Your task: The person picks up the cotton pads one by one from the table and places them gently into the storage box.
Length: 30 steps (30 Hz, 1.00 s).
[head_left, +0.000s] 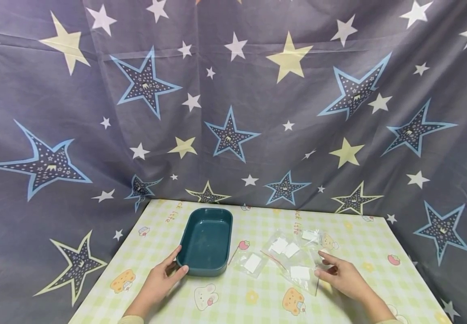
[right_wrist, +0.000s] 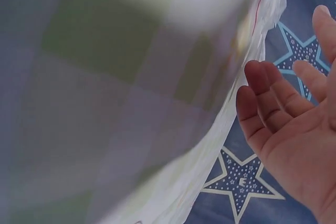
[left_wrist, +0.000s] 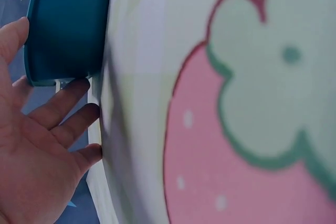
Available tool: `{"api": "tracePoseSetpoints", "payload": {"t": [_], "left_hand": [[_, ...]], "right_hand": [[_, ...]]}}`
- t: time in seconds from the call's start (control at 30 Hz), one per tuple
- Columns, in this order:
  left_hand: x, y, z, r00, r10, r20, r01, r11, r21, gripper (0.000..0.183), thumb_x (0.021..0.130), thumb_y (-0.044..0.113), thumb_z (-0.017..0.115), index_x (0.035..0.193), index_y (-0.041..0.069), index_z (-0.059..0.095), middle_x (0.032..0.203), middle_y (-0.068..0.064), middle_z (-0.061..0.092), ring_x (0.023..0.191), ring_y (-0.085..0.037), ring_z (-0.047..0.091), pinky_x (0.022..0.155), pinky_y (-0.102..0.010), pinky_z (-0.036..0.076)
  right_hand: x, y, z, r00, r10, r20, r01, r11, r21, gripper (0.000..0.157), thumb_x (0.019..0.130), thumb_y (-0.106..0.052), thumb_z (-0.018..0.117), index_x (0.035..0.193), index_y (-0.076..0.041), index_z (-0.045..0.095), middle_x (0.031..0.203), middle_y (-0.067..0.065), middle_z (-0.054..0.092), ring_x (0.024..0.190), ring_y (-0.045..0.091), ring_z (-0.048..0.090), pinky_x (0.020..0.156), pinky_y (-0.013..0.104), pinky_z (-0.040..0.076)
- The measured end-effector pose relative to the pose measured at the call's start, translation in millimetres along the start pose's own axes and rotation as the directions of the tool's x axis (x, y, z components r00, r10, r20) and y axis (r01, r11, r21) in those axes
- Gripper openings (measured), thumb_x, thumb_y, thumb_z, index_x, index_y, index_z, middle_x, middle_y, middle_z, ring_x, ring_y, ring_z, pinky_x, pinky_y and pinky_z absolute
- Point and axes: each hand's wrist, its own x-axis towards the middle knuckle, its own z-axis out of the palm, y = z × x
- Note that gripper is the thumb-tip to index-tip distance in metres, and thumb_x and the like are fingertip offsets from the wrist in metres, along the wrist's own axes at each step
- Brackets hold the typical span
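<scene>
A dark teal rectangular tray (head_left: 205, 267) with raised walls and a bare inside sits on the left of the table. My left hand (head_left: 158, 280) rests against its near left corner, thumb and fingers spread along the outside. In the left wrist view, those fingers (left_wrist: 58, 111) are loosely extended beside the tray (left_wrist: 68, 30). Several clear zip bags with white labels lie right of the tray. My right hand (head_left: 340, 274) is beside the nearest bag (head_left: 300, 273), thumb and forefinger apart at its right edge. The right wrist view shows relaxed, gently bent fingers (right_wrist: 268, 98) with nothing between them.
A separate small bag (head_left: 252, 262) lies close to the tray's right side, and other bags (head_left: 283, 246) overlap farther back. The table cover (head_left: 249, 310) has a green check print with cartoon figures. A grey star-patterned curtain (head_left: 233, 90) hangs behind the table.
</scene>
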Motion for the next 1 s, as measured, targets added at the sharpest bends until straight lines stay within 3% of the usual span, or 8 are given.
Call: {"api": "tracePoseSetpoints", "payload": {"t": [0.07, 0.17, 0.33, 0.6, 0.7, 0.8, 0.9, 1.0], "left_hand": [[-0.2, 0.5, -0.4, 1.000, -0.003, 0.001, 0.003, 1.000, 0.001, 0.078, 0.100, 0.055, 0.072, 0.167, 0.032, 0.040, 0.162, -0.022, 0.050, 0.136, -0.038, 0.066, 0.115, -0.057, 0.051], [-0.5, 1.5, -0.7, 1.000, -0.005, 0.000, 0.005, 1.000, 0.003, 0.078, 0.099, 0.056, 0.072, 0.167, 0.032, 0.040, 0.162, -0.022, 0.050, 0.136, -0.039, 0.065, 0.115, -0.057, 0.051], [-1.3, 4.4, -1.4, 1.000, -0.008, 0.001, 0.008, 1.000, -0.004, 0.079, 0.099, 0.055, 0.073, 0.167, 0.031, 0.040, 0.162, -0.022, 0.049, 0.136, -0.039, 0.066, 0.114, -0.056, 0.051], [-2.4, 4.9, -1.7, 1.000, -0.012, 0.001, 0.012, 1.000, -0.008, 0.079, 0.099, 0.055, 0.073, 0.167, 0.031, 0.041, 0.161, -0.023, 0.051, 0.135, -0.039, 0.066, 0.115, -0.057, 0.050], [-2.0, 4.2, -1.3, 1.000, -0.010, 0.004, 0.010, 1.000, -0.006, 0.079, 0.099, 0.055, 0.073, 0.167, 0.031, 0.040, 0.161, -0.022, 0.051, 0.136, -0.038, 0.066, 0.115, -0.056, 0.050], [-1.9, 4.0, -0.8, 1.000, -0.011, 0.002, 0.011, 1.000, -0.006, 0.079, 0.099, 0.055, 0.073, 0.167, 0.031, 0.041, 0.161, -0.023, 0.051, 0.136, -0.038, 0.066, 0.116, -0.056, 0.050], [-2.3, 4.6, -0.7, 1.000, -0.014, -0.003, 0.014, 1.000, -0.011, 0.079, 0.099, 0.054, 0.074, 0.166, 0.031, 0.041, 0.159, -0.024, 0.053, 0.136, -0.038, 0.066, 0.116, -0.055, 0.050], [-2.8, 5.0, -0.5, 1.000, -0.015, -0.008, 0.015, 1.000, -0.012, 0.079, 0.098, 0.053, 0.075, 0.166, 0.031, 0.042, 0.157, -0.024, 0.056, 0.135, -0.038, 0.067, 0.116, -0.056, 0.050]], "right_hand": [[1, -1, 2.1, 1.000, -0.028, 0.000, 0.028, 0.999, -0.039, 0.073, 0.094, -0.041, 0.083, 0.152, -0.004, 0.059, 0.130, 0.017, 0.075, 0.094, 0.012, 0.069, 0.078, 0.026, 0.057], [3, -1, 5.3, 0.999, -0.040, 0.008, 0.040, 0.996, -0.080, 0.074, 0.092, -0.042, 0.084, 0.151, -0.006, 0.061, 0.113, 0.008, 0.077, 0.086, 0.007, 0.062, 0.073, 0.025, 0.052], [6, -2, 9.2, 0.999, -0.016, 0.029, 0.019, 0.995, -0.102, 0.075, 0.090, -0.042, 0.086, 0.152, -0.009, 0.061, 0.086, -0.003, 0.060, 0.073, 0.006, 0.048, 0.066, 0.024, 0.041], [10, -4, 8.7, 1.000, -0.009, 0.012, 0.010, 0.993, -0.120, 0.076, 0.088, -0.037, 0.088, 0.151, -0.006, 0.061, 0.078, -0.001, 0.051, 0.065, 0.007, 0.042, 0.059, 0.025, 0.037], [12, -3, 7.1, 1.000, 0.005, -0.013, -0.008, 0.986, -0.166, 0.075, 0.088, -0.039, 0.088, 0.150, -0.006, 0.063, 0.086, 0.001, 0.059, 0.067, 0.008, 0.044, 0.059, 0.026, 0.037], [14, 0, 5.0, 0.999, 0.006, -0.042, -0.016, 0.972, -0.235, 0.069, 0.090, -0.041, 0.085, 0.147, -0.007, 0.065, 0.112, 0.012, 0.071, 0.078, 0.013, 0.057, 0.066, 0.031, 0.048], [16, 2, 2.2, 0.997, 0.000, -0.073, -0.022, 0.954, -0.298, 0.063, 0.094, -0.040, 0.082, 0.144, -0.005, 0.067, 0.136, 0.024, 0.068, 0.102, 0.036, 0.071, 0.084, 0.052, 0.060], [18, 4, -0.2, 0.996, 0.019, -0.089, -0.049, 0.936, -0.348, 0.057, 0.095, -0.037, 0.079, 0.141, -0.005, 0.068, 0.141, 0.031, 0.064, 0.124, 0.053, 0.065, 0.098, 0.069, 0.055]]}}
